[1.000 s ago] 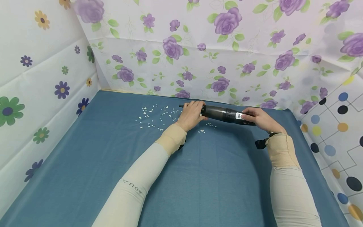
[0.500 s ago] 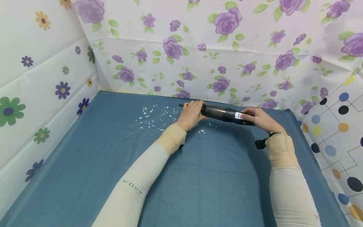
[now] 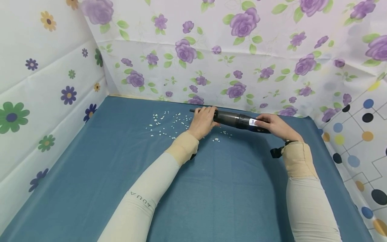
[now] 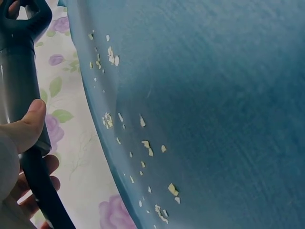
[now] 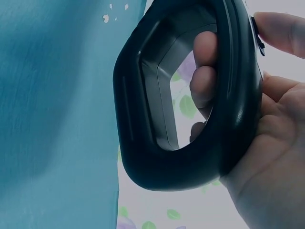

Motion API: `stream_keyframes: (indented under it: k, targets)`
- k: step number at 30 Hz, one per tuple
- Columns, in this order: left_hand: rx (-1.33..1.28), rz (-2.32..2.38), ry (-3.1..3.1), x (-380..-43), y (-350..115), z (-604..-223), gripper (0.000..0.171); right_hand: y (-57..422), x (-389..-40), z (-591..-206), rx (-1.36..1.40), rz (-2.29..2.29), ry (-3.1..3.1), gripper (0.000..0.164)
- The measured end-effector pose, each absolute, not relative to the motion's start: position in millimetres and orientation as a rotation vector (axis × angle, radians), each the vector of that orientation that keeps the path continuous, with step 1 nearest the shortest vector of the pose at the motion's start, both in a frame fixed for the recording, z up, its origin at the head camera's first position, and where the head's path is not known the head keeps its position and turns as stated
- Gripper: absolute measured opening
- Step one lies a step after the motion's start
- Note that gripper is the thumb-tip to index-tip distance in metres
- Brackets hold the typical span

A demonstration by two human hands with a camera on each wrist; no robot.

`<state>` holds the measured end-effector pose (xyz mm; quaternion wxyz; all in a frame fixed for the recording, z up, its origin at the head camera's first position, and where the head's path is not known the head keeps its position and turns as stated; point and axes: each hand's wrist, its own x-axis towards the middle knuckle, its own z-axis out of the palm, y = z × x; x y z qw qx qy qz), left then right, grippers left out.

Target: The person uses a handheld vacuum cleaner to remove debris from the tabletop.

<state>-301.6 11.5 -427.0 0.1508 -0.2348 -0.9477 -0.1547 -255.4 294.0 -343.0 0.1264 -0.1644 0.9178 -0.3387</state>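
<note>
1. Here's the black handheld vacuum [image 3: 228, 118], held lengthwise over the far side of the desk [image 3: 211, 195], its thin nozzle [image 3: 192, 110] pointing left.
2. Left hand [image 3: 203, 121]: grip closed round the nozzle end, thumb along the body!
3. Right hand [image 3: 278, 127]: grip holding the loop handle [image 5: 128, 119], fingers through the opening.
4. Pale crumbs [image 4: 172, 189] dot the blue cover, mostly left of the left hand, some between the hands.
5. Purple-flowered cloth [image 3: 208, 74] hangs at the far edge.
</note>
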Motion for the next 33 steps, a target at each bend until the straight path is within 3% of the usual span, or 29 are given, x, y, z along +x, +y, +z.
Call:
stream_keyframes:
  k: [10,33]
  targets:
    - [-0.594,-0.421,-2.688,-304.2,2.1,-421.6,0.063,296.0,-281.5,-361.4,-0.492,-1.008,2.694,0.041]
    - [-0.531,-0.550,-2.752,-297.5,-26.9,-412.4,0.062,260.6,-279.9,-350.1,-0.605,-0.999,2.694,0.031]
